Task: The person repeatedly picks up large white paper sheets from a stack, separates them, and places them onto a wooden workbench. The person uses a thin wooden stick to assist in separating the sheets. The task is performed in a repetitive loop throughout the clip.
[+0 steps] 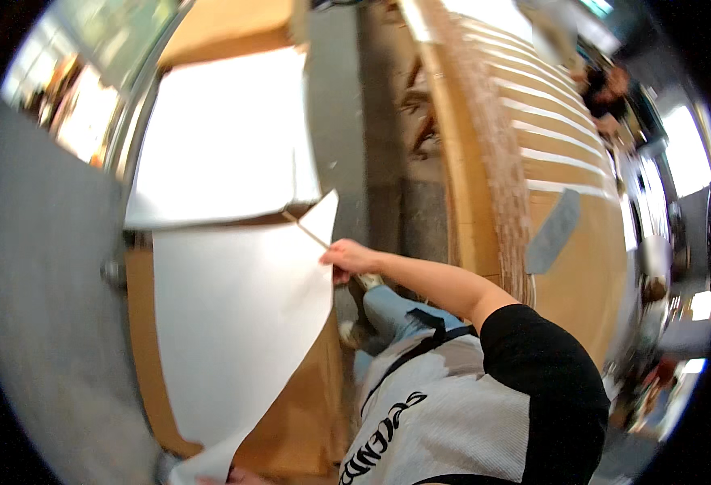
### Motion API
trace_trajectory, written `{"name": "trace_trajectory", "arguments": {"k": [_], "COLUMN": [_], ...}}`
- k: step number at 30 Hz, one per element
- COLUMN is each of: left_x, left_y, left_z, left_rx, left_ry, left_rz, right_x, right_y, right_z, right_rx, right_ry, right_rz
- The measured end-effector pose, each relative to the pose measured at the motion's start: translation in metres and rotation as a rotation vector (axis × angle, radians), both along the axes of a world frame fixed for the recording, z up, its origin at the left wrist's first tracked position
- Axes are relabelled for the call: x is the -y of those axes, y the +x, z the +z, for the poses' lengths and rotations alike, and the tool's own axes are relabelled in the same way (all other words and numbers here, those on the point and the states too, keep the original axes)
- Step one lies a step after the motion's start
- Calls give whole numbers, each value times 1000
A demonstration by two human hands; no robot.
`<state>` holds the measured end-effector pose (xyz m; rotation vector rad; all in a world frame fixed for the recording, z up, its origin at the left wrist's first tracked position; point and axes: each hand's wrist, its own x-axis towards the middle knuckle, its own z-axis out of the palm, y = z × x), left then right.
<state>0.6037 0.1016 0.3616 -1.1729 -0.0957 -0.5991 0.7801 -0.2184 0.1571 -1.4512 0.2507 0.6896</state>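
A large white sheet [234, 315] lies slantwise over brown board, its right side lifted and its near end curling up. My right hand [351, 257] is closed at the sheet's right edge, with a thin pale stick [311, 233] running from its fingers to the far edge. Whether those fingers also pinch the sheet cannot be made out. At the bottom rim my left hand [246, 477] shows only in part, closed at the sheet's curled near end. Beyond lies a stack of white sheets [226, 137], its near edge close to the lifted sheet.
Brown board [303, 412] extends under the sheet, with a brown box [226, 31] at the far end. To the right stands a long table [586, 275] bearing white strips [562, 137] and a grey flat piece [554, 233]. Another person [606, 93] is behind it, blurred.
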Motion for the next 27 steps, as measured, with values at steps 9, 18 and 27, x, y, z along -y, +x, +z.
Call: {"name": "trace_trajectory", "arguments": {"k": [9, 18, 27], "left_x": [99, 270, 371], "left_y": [215, 401, 619], "left_z": [132, 186, 207], "left_rx": [427, -351, -445], "left_ry": [-2677, -2861, -2888], "left_rz": [-1705, -2336, -2027], "right_x": [184, 377, 512], "right_y": [63, 120, 235], "right_z": [168, 273, 302], "right_rx": [257, 436, 497], "right_ry": [289, 294, 146], "right_rz": [-253, -548, -698]}}
